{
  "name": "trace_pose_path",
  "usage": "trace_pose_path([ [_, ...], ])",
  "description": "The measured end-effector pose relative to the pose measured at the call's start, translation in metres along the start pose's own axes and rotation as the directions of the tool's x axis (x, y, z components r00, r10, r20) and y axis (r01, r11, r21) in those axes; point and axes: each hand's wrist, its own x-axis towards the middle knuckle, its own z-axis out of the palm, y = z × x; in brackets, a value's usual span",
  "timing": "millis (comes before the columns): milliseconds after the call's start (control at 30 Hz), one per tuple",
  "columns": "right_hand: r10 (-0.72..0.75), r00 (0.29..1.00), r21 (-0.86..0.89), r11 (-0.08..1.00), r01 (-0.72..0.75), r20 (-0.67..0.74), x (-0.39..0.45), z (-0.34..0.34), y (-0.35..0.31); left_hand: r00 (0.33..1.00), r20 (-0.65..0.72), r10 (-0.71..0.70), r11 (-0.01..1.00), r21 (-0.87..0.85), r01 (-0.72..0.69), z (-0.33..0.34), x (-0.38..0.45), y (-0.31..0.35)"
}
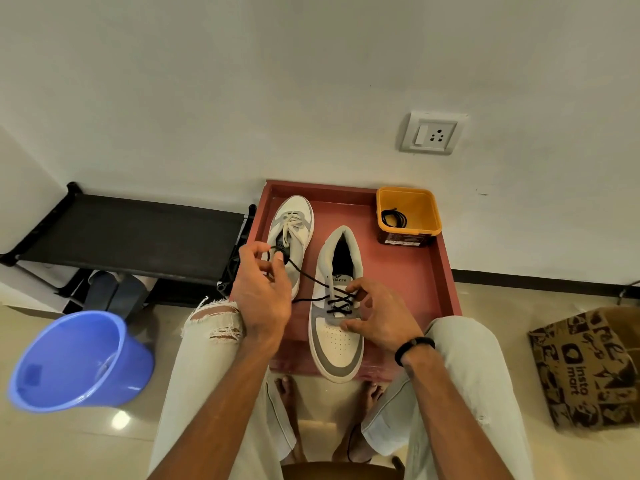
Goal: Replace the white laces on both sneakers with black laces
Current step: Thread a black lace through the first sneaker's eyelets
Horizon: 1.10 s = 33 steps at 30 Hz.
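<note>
Two white-and-grey sneakers lie on a red tray [436, 271]. The near sneaker [337, 344] has a black lace [341, 303] crossed through its lower eyelets. My left hand [263, 292] pinches one end of that lace and holds it taut up to the left. My right hand [377, 315] rests at the sneaker's right side, its thumb and forefinger pinching the lace at an eyelet. The far sneaker [294, 230] still carries a white lace [291, 225]. A second coiled black lace [393, 218] lies in a yellow tub [420, 206].
A black shoe rack [131, 233] stands left of the tray against the wall. A blue bucket [79, 362] sits on the floor at the left, a printed cardboard box [588, 365] at the right. My knees flank the tray's near edge.
</note>
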Motion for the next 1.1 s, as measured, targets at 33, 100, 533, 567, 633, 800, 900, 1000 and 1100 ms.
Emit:
trace_pose_path([
  [33,0.001,1.000,0.002,1.000,-0.001,-0.005,0.000,0.000,0.000,0.994,0.084,0.065,0.997,0.034,-0.068,0.001,-0.004,0.002],
  [100,-0.004,1.000,0.001,1.000,0.004,-0.010,0.000,0.001,-0.001,0.914,0.379,0.143,0.970,0.132,-0.206,0.006,-0.012,-0.002],
  [533,0.039,0.999,0.106,0.994,-0.038,-0.005,-0.008,0.000,-0.010,0.709,0.693,-0.129,0.954,0.282,-0.102,0.002,-0.020,-0.013],
  [567,0.062,0.997,0.162,0.985,-0.055,-0.035,-0.012,0.000,-0.013,0.693,0.711,-0.118,0.983,0.183,-0.020,0.000,-0.019,-0.006],
  [633,0.141,0.989,0.343,0.932,-0.114,-0.053,-0.019,-0.001,-0.018,0.640,0.759,-0.120,0.979,-0.015,0.202,-0.004,-0.017,0.006],
  [800,0.191,0.965,0.674,0.691,-0.262,0.180,-0.028,0.001,-0.028,0.544,0.838,0.039,0.977,-0.146,0.156,-0.001,-0.019,0.002],
  [900,0.215,0.965,0.761,0.598,-0.252,0.151,-0.029,0.007,-0.031,0.564,0.823,0.066,0.986,-0.141,0.091,0.002,-0.020,-0.003],
  [1000,0.219,0.966,0.798,0.555,-0.236,0.134,-0.027,0.008,-0.030,0.718,0.691,0.083,0.996,-0.085,-0.034,0.002,-0.019,-0.003],
  [1100,0.275,0.959,0.871,0.451,-0.196,0.073,-0.023,0.000,-0.027,0.859,0.509,0.049,0.983,0.126,-0.131,0.000,-0.017,-0.004],
])
